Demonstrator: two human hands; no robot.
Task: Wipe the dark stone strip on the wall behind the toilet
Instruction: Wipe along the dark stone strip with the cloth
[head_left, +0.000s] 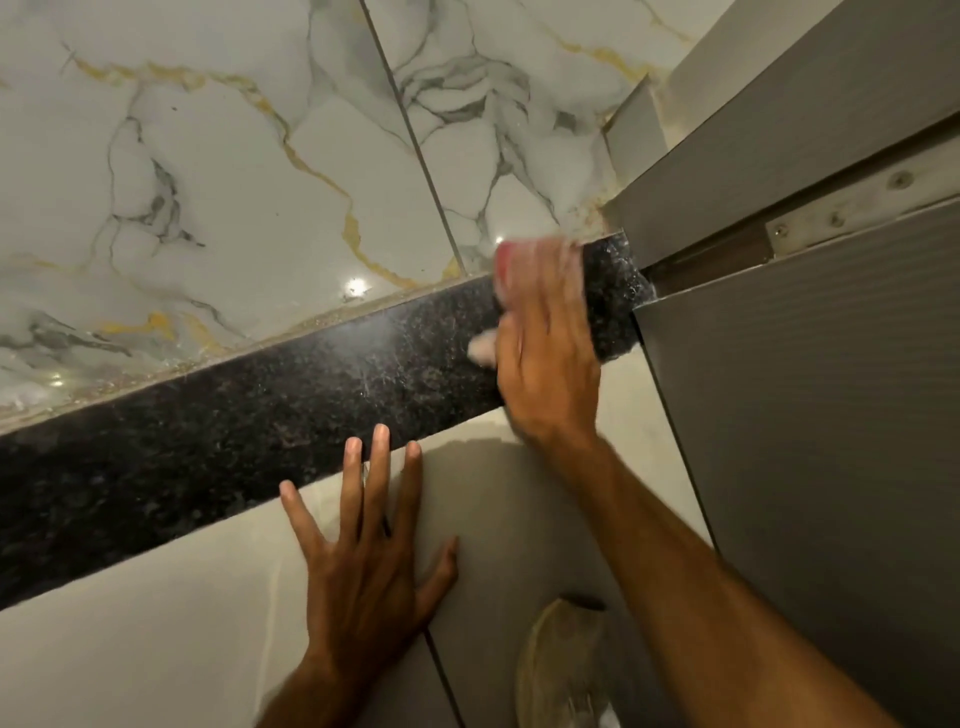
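Fingers (540, 291) of the right hand (545, 358) are closed on a soft, pliable cloth (480, 348), pressed against the hard strip (260, 436) right of centre, while the left hand (363, 566) is splayed flat below.

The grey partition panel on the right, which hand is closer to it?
Right. The right hand presses a cloth on the dark stone strip just beside the grey partition panel; the left hand lies flat on the tile further away.

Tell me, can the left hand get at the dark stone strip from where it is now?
Probably yes: the left hand lies flat on the pale tile, fingertips already over the dark stone strip, nothing between.
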